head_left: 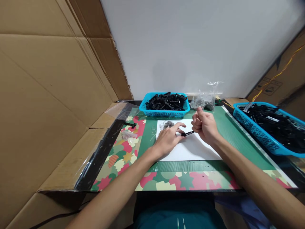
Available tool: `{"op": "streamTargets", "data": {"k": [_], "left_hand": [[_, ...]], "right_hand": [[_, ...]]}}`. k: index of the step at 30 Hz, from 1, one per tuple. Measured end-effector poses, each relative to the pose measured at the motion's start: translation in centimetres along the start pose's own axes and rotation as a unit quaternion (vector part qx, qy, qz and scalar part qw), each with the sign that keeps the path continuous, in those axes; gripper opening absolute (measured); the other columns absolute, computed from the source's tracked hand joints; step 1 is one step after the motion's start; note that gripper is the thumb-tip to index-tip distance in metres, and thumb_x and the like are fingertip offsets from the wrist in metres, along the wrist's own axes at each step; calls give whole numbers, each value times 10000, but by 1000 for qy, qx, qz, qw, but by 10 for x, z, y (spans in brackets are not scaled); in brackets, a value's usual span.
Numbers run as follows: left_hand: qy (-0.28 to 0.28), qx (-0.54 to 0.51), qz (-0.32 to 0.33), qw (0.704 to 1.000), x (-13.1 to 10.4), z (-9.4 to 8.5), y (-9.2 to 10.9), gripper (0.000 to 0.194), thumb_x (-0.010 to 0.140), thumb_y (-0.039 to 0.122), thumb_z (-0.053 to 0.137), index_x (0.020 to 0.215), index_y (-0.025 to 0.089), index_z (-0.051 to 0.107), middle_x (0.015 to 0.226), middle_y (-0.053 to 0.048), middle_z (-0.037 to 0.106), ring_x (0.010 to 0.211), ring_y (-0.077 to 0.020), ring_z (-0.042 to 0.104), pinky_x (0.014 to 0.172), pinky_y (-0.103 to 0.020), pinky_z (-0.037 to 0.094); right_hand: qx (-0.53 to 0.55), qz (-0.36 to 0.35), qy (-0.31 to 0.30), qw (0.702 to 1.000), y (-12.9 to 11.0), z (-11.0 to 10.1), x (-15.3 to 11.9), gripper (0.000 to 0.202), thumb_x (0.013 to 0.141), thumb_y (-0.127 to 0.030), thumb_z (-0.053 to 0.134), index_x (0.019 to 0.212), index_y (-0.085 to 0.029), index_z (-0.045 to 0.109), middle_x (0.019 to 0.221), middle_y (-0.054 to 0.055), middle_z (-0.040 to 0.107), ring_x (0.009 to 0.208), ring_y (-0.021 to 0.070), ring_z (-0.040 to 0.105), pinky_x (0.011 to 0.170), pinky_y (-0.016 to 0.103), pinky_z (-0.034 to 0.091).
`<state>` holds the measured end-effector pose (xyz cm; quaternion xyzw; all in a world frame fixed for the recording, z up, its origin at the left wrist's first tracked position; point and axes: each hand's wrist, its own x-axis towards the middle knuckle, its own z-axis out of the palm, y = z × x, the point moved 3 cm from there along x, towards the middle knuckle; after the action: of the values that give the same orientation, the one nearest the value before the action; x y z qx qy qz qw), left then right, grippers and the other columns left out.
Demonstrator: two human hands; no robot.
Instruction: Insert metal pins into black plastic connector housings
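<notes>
A small black part [188,133] lies between my two hands, above a white sheet of paper [190,154]. My left hand [168,137] has its fingers curved around the left end of the part, thumb below and index finger arched above. My right hand [205,125] is raised at the part's right end, fingers curled in and thumb pointing up; what its fingers hold is hidden. A pile of tiny metal pieces [168,124] sits on the paper just behind my left hand.
A blue basket of black parts [164,113] stands at the back, another blue basket [262,133] at the right. Clear plastic bags [202,101] lie behind my right hand. A small bag [129,135] and a black piece [130,124] lie left. Cardboard [47,95] walls the left side.
</notes>
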<state>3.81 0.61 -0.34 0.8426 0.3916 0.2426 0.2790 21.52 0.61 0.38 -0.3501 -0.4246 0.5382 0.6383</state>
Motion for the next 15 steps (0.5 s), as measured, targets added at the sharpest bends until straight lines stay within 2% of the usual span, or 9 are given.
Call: {"op": "streamTargets", "data": {"k": [3, 6, 10, 15], "left_hand": [[5, -3, -2, 1000, 1, 2, 2, 287, 921, 269, 772, 1200, 270, 702, 1059, -5, 829, 884, -231, 766, 760, -307, 512], [10, 7, 8, 1000, 2, 3, 5, 150, 922, 242, 766, 1070, 252, 748, 1033, 2, 823, 856, -214, 751, 736, -292, 497], [31, 10, 18, 999, 3, 6, 6, 133, 915, 230, 785, 1047, 248, 798, 975, 0, 829, 820, -198, 744, 762, -289, 505], [79, -15, 74, 994, 2, 13, 7, 191, 928, 282, 798, 1108, 224, 828, 967, -37, 839, 765, -181, 737, 720, -283, 517]], "right_hand": [[83, 56, 22, 995, 1, 5, -2, 692, 831, -755, 731, 596, -247, 323, 513, -118, 151, 444, 72, 65, 376, 241, 77], [119, 79, 40, 989, 3, 6, -2, 726, 894, -813, 591, 608, -252, 230, 495, -115, 131, 446, 83, 40, 359, 241, 90], [127, 76, 41, 988, 2, 9, -2, 735, 924, -832, 511, 602, -254, 191, 494, -107, 129, 450, 86, 38, 360, 245, 100], [116, 65, 32, 991, -4, 14, -1, 712, 972, -792, 472, 593, -252, 206, 501, -103, 119, 456, 91, 40, 366, 248, 111]]}}
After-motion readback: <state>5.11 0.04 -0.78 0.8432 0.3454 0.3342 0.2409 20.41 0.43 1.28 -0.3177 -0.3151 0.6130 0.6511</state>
